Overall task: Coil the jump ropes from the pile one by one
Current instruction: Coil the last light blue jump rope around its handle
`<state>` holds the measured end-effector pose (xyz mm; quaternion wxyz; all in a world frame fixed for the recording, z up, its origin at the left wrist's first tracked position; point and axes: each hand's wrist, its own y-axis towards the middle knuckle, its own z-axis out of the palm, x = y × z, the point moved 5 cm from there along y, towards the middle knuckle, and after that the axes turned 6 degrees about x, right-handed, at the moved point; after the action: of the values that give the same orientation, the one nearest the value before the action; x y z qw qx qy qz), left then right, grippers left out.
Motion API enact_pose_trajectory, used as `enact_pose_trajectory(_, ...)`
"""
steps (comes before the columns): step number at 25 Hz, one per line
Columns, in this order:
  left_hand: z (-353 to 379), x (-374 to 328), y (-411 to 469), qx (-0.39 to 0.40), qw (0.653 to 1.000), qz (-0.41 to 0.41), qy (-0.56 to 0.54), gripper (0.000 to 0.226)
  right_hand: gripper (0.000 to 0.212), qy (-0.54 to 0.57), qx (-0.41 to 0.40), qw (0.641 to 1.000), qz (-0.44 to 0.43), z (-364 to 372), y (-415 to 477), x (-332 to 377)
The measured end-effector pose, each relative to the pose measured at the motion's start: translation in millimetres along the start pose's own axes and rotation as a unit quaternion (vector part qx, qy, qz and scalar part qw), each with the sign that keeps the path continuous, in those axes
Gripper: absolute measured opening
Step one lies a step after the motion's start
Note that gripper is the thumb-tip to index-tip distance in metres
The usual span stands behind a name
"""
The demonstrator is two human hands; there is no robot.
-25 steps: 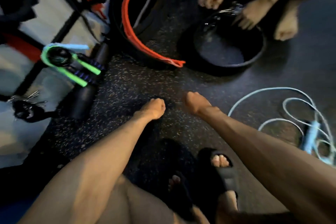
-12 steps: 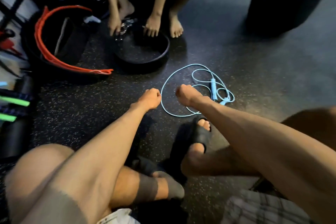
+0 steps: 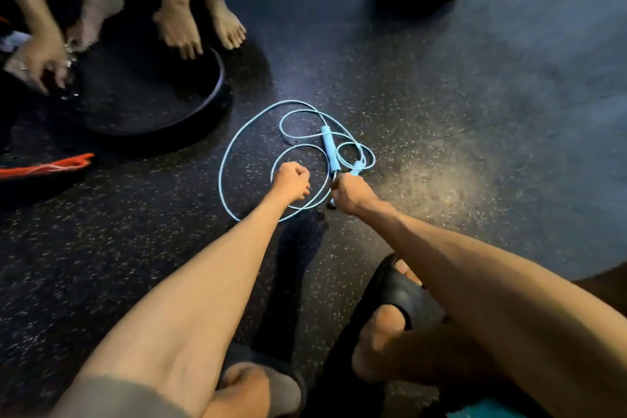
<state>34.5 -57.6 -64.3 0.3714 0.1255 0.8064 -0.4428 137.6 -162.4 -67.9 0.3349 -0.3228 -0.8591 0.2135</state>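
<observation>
Flooring (image 3: 458, 95) of dark speckled rubber fills the view, with a black round tray (image 3: 217, 88) at ten o'clock where another person's hand (image 3: 179, 30) rests near the rim. At the centre lies the light blue jump rope (image 3: 224, 159), one rope sprawled in a wide loop and several small ones, not yet coiled. The left hand (image 3: 291, 181) hovers over the six o'clock side of those loops, fingers curled into a fist with nothing visible inside it. The right hand (image 3: 349, 193) sits just beside it at three o'clock, also curled, overlapping the cord and the end of the shorter handle (image 3: 357, 167); whether it grips either I cannot tell. The longer handle (image 3: 329, 149) lies flat at twelve o'clock of the right hand. By my reading the step in hand is the pickup of this rope: the next move calls for a sure hold on one handle, then the second brought alongside it before the cord is gathered into even loops past its crossings
</observation>
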Motion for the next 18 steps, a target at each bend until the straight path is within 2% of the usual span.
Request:
enact_pose_trajectory(3, 27.3, -9.0, 38.8, 0.002, 0.99, -0.04, -0.139, 0.024, 0.025, 0.068, -0.056, 0.995, 0.036, -9.9, 35.0, -23.3)
enact_pose_trajectory(6, 48.5, -11.5, 66.0, 0.02, 0.965, -0.09, -0.245, 0.021, 0.035, 0.153, -0.07, 0.983, 0.072, -8.6, 67.4, -36.7)
enact_pose_trajectory(8, 57.4, -11.8, 75.7, 0.039, 0.96, -0.107, -0.255, 0.019, 0.04, 0.226, -0.066, 0.968, 0.091, -4.6, 81.8, -41.0)
enact_pose_trajectory(10, 63.6, -7.9, 83.0, 0.044, 0.958, -0.123, -0.256, 0.02, 0.032, 0.283, -0.062, 0.951, 0.11, -0.9, 91.2, -43.7)
enact_pose_trajectory(12, 62.9, -2.0, 85.1, 0.021, 0.956, -0.127, -0.264, 0.025, 0.014, 0.293, -0.062, 0.946, 0.124, -0.1, 95.7, -45.9)
enact_pose_trajectory(16, 56.1, -7.9, 73.8, 0.005, 0.952, -0.111, -0.285, 0.028, 0.034, 0.27, -0.063, 0.951, 0.134, -5.4, 85.8, -36.9)
enact_pose_trajectory(18, 50.3, -21.0, 64.2, 0.004, 0.962, -0.079, -0.261, 0.028, 0.023, 0.267, -0.071, 0.954, 0.112, -12.0, 76.7, -24.4)
